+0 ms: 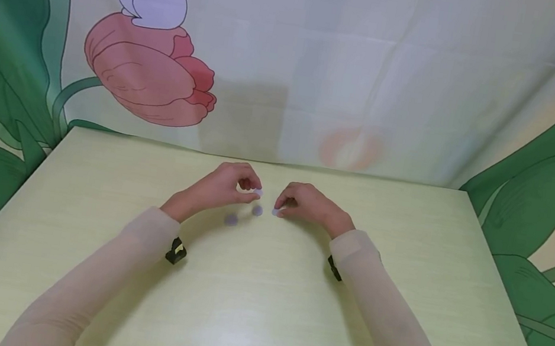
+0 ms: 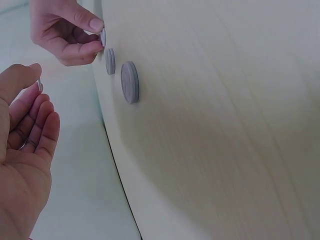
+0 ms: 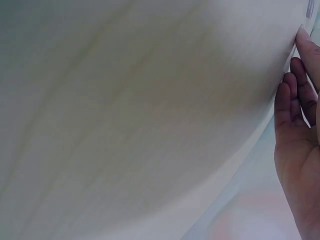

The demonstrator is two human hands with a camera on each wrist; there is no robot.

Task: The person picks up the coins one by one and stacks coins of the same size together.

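Observation:
Two small round grey-purple discs lie flat on the table, one disc (image 1: 257, 211) between the hands and another disc (image 1: 231, 220) nearer the left forearm. Just above the table, my left hand (image 1: 224, 186) pinches a thin pale disc (image 2: 40, 86) between thumb and forefinger. Across from it my right hand (image 1: 313, 205) pinches a similar disc (image 1: 275, 213) low at the tabletop, beside the nearer lying disc. In the right wrist view the right hand (image 3: 300, 130) is cut by the frame edge, and its disc cannot be made out clearly.
The pale wood-grain table (image 1: 246, 312) ends at a back edge close behind the hands. A curtain (image 1: 327, 55) with a printed rabbit, flowers and leaves hangs behind it. A small black wrist device (image 1: 176, 251) sits under the left sleeve.

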